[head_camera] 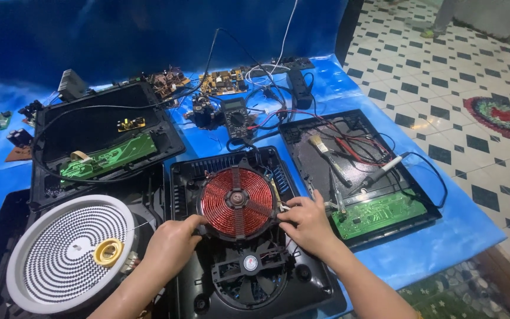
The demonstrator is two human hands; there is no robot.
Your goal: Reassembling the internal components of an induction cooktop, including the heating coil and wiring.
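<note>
Two hands grip opposite edges of the copper coil [236, 202]: our left hand [171, 246] pinches its lower-left rim, our right hand [306, 222] its right rim. We note red-brown concentric windings, black spokes, seated in the black cooker housing [302, 283] above the fan [249, 273].

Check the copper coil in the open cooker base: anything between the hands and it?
Nothing visible. Both hands are already at the copper coil: the left hand at its lower-left rim, the right hand at its right edge. The coil sits in the black cooker base, above the fan.
</note>
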